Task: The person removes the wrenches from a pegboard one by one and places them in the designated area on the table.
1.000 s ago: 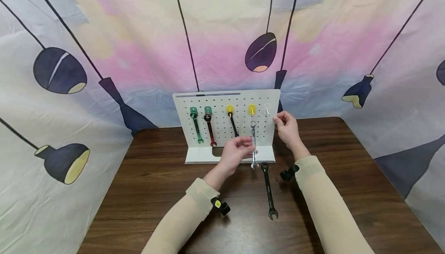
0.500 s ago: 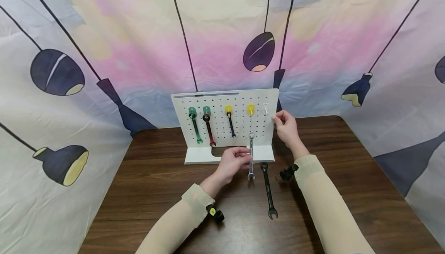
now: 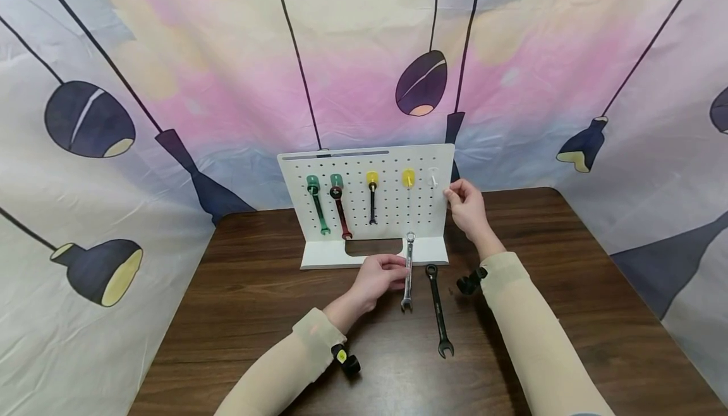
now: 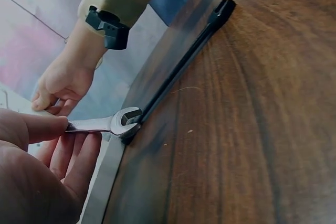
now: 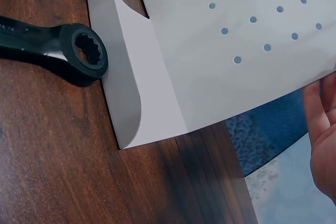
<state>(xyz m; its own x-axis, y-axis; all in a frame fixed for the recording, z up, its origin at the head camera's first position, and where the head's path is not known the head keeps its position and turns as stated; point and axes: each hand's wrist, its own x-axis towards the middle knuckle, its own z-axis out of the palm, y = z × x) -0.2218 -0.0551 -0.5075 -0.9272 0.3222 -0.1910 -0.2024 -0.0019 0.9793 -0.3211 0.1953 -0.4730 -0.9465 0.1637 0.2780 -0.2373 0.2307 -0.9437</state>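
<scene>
My left hand [image 3: 375,280] pinches a silver combination wrench [image 3: 408,277] between thumb and fingers, in front of the white pegboard's base. In the left wrist view, its open end [image 4: 126,123] points away from the fingers. My right hand [image 3: 469,210] grips the right edge of the pegboard [image 3: 423,210] between thumb and fingers; in the right wrist view only part of this hand [image 5: 323,135] shows. A black ratcheting wrench [image 3: 438,312] lies on the table, its ring end toward the board. Above the silver wrench, a yellow hook [image 3: 408,179] bears nothing.
A green wrench [image 3: 318,210], a red wrench [image 3: 341,214] and a small dark wrench [image 3: 372,204] hang from hooks on the pegboard. At the right is a clear hook [image 3: 433,177] with nothing on it. A patterned cloth [image 3: 227,87] hangs behind the wooden table [image 3: 239,315].
My left hand has drawn the silver wrench down and toward me, away from the yellow hook. The small dark wrench, tilted before, hangs straighter. My right hand keeps its grip on the board.
</scene>
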